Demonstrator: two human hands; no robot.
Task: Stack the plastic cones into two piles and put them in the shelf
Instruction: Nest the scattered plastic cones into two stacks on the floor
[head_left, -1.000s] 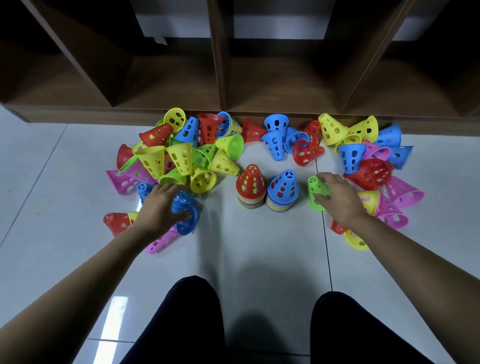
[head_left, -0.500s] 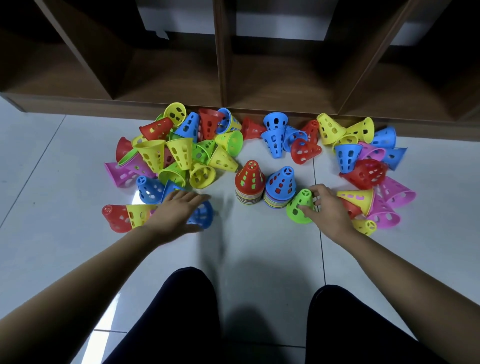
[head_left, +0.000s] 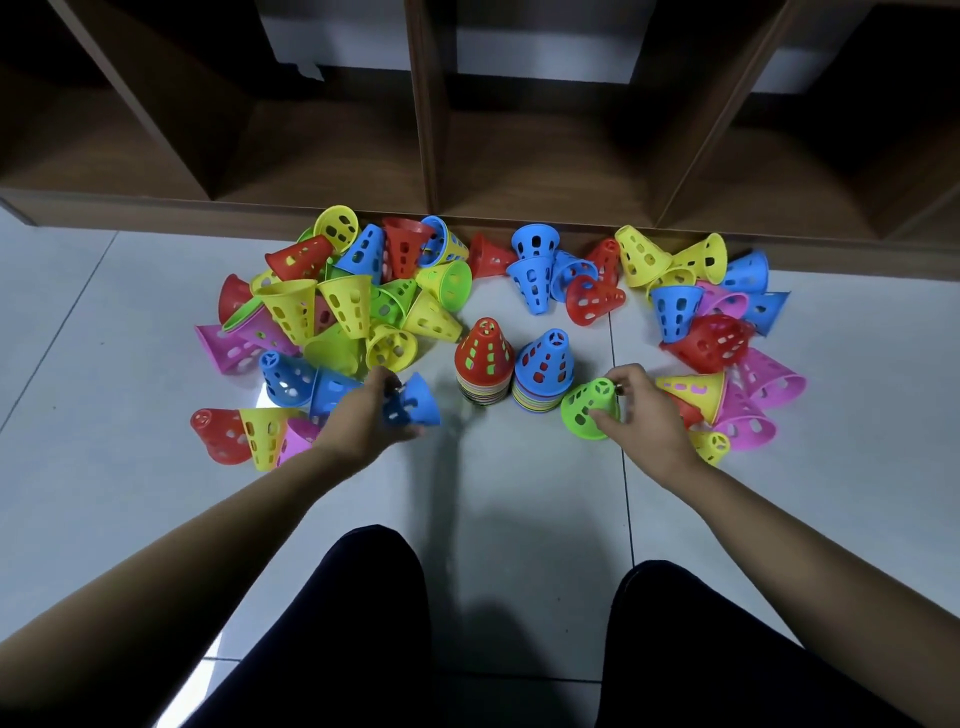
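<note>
Head view: on the pale tiled floor (head_left: 493, 493), short of its far edge below the brown wooden shelf (head_left: 426, 130), a red-topped pile of stacked plastic cones (head_left: 484, 361) and a blue-topped pile of stacked plastic cones (head_left: 545, 369) stand side by side. The left hand (head_left: 363, 418) grasps a blue perforated plastic cone (head_left: 415, 402) just left of the red-topped pile. The right hand (head_left: 644, 415) grasps a green perforated plastic cone (head_left: 587, 410) beside the blue-topped pile. Loose coloured cones (head_left: 337, 306) lie heaped on both sides.

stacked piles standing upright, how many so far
2: the red-topped pile at centre, the blue-topped pile just right of it. Smaller nested pairs may be hidden.
</note>
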